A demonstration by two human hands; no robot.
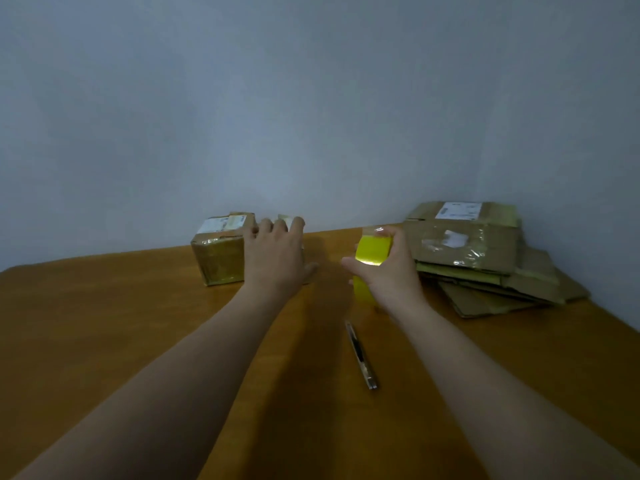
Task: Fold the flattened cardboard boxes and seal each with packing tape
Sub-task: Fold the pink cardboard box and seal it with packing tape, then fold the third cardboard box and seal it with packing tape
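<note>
Gripping the tape roll, the right hand is beside the flat box stack. The left hand rests, fingers spread, on a taped box. A cutter lies nearer on the table.

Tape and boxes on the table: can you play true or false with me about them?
1. The right hand holds the yellow tape roll. True.
2. The flat cardboard stack lies left of the folded box. False: it lies to the right of it.
3. The cutter lies on the table between the arms. True.
4. The left hand grips the cutter. False: it is at the folded box, and nothing holds the cutter.
</note>
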